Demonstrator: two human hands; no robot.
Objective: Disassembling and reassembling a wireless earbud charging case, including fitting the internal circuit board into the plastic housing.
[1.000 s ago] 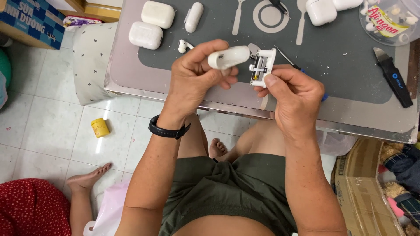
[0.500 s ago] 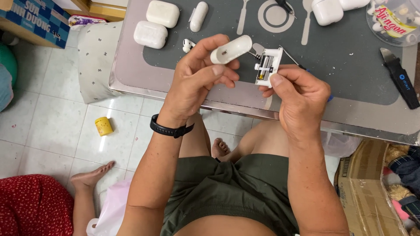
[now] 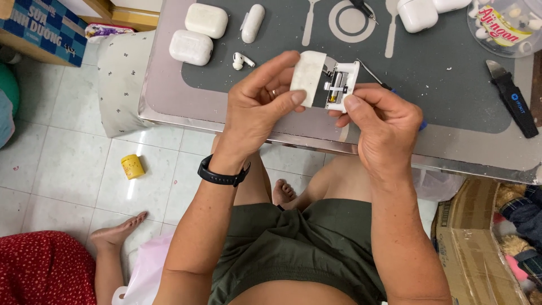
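Both hands are up over the near edge of the low table, and they share one job: an opened white earbud charging case, held in the air between them above the grey work mat. The left hand has thumb and fingers clamped on the case's white outer shell, forefinger stretched along its top. The right hand pinches the inner frame, thumb pressed just under the exposed metal and gold parts (the inside of the case faces the camera), the other fingers curled shut beneath. A black band sits on the left wrist. A thin tool with a blue handle lies on the mat, partly hidden behind the right hand. Farther back on the mat rest two closed white cases, a loose earbud just beside them, and a white oblong piece. At the right edge lies a black pry tool. Down on the tiled floor sits a small yellow tub, well apart from the table.
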